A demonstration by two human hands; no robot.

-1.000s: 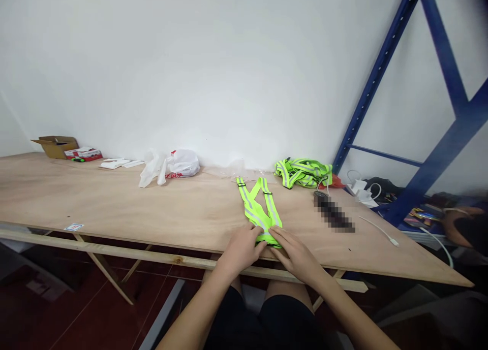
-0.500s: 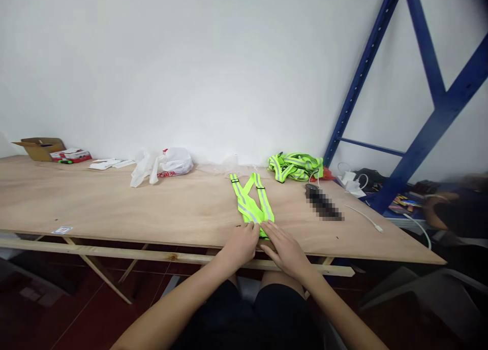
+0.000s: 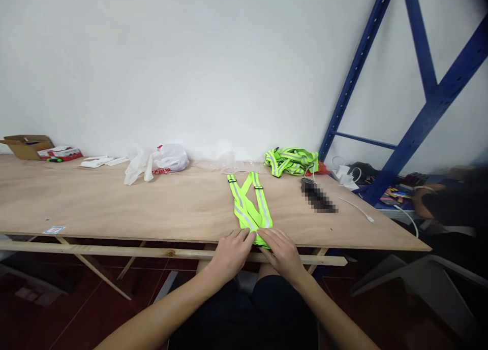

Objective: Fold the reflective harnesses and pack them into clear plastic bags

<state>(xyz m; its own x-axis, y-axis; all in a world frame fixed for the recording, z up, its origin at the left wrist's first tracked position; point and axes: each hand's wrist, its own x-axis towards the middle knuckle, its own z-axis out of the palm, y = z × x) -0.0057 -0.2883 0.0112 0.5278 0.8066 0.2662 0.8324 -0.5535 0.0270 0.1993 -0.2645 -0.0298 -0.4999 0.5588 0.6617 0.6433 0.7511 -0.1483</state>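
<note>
Both hands, left hand (image 3: 231,253) and right hand (image 3: 281,252), press flat together, hiding the reflective vest's (image 3: 249,208) near end.

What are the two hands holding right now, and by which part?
Both the left hand and right hand press on the near end of the green vest at the table edge; a closed grip cannot be told.
</note>
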